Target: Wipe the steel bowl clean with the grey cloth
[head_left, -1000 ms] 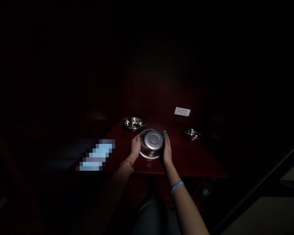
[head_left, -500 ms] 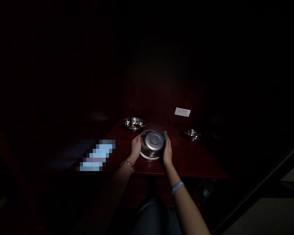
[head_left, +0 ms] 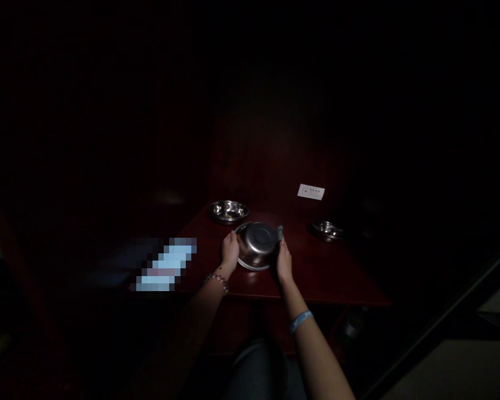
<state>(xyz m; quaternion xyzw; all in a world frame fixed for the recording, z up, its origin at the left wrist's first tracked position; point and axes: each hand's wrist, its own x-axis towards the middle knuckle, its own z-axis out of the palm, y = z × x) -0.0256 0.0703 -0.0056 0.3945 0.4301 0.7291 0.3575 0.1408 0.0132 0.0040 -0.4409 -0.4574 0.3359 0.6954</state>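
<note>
while clasping the upturned steel bowl (head_left: 256, 249), in front and left of the wall socket (head_left: 310, 191), with fingers of left hand (head_left: 230, 253) and right hand (head_left: 284, 263) clamped on opposite sides, best press evenly, avoiding any slip.

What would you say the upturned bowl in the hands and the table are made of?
Upturned bowl: metal, probably stainless steel, with a smooth shine; it looks silvery with soft highlights.
Table: perhaps varnished wood or laminate; its dark red top has a faint sheen, but dim light hides any grain.
</note>
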